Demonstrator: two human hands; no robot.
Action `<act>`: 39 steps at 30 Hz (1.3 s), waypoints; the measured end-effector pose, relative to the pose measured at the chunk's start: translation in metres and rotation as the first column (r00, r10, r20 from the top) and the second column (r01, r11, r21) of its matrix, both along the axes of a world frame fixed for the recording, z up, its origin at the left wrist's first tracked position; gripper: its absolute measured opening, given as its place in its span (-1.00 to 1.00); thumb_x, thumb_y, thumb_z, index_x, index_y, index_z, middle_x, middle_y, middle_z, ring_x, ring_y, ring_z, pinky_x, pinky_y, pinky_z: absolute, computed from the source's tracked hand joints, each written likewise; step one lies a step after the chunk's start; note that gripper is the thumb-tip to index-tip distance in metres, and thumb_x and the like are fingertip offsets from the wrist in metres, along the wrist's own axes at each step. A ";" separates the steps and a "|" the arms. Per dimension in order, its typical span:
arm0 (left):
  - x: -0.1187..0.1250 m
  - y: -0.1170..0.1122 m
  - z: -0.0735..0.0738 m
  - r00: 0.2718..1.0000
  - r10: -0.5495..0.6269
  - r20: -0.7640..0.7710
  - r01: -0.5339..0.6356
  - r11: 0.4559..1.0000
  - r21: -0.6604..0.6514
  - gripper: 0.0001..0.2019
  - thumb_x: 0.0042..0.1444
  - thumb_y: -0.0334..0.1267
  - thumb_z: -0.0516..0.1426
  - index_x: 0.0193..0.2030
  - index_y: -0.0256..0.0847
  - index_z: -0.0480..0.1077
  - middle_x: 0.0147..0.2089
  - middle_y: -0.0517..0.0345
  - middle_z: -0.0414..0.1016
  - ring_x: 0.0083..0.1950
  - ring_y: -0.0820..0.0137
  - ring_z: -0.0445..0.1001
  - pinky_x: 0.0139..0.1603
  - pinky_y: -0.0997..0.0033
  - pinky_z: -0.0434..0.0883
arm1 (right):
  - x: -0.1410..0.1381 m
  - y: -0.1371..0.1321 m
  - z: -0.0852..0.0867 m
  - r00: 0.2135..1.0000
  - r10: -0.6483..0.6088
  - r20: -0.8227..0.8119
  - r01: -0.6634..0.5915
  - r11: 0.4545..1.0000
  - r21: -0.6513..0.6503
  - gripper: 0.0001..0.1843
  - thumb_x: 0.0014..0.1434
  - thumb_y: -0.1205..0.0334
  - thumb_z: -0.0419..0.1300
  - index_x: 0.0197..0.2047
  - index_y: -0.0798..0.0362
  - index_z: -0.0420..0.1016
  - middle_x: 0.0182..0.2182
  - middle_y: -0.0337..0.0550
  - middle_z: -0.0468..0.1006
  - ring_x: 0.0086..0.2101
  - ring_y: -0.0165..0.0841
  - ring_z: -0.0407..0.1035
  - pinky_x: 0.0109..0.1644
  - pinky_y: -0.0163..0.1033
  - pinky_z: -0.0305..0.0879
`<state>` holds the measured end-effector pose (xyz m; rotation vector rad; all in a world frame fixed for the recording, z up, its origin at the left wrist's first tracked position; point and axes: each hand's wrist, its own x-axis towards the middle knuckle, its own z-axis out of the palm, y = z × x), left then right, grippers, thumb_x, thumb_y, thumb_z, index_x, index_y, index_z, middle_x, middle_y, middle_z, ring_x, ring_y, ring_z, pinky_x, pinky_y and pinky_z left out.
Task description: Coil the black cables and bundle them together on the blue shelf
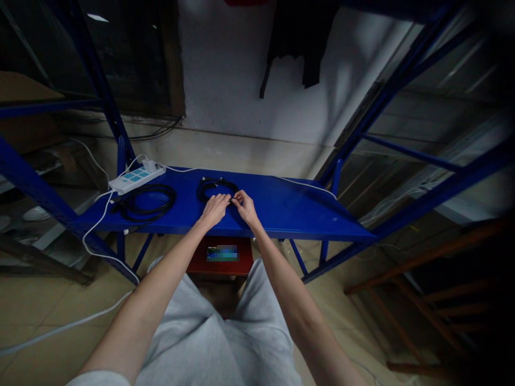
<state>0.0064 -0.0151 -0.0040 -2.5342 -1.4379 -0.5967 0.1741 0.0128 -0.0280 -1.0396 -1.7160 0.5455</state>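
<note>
On the blue shelf (289, 206) lies a coiled black cable (202, 187), with connector ends along its far side. My left hand (216, 208) rests over the near part of this coil, its fingers bent and close together on it. Beside it my right hand (243, 206) pinches the same coil at its near right edge, thumb and forefinger together. Both hands partly hide the cable between them. A second coiled black cable (171, 199) lies farther left and touches neither hand.
A white power strip (137, 178) with a plugged-in adapter sits at the shelf's left end. Its white cord (85, 241) hangs off the left side. Blue uprights (354, 145) frame the shelf. Below stands a red stool (201, 264); a wooden chair (402, 273) is at right.
</note>
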 end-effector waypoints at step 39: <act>-0.002 0.005 0.000 0.998 -0.058 0.024 0.058 0.998 -0.003 -0.74 0.38 -0.31 -0.06 0.01 -0.24 0.43 -0.02 -0.08 0.47 0.06 0.20 0.41 0.07 0.21 0.31 | -0.002 -0.014 0.008 0.956 -0.147 0.252 0.126 0.987 0.101 -0.76 0.23 0.37 0.10 -0.17 0.00 0.60 -0.20 -0.11 0.48 -0.24 -0.28 0.39 -0.13 -0.21 0.29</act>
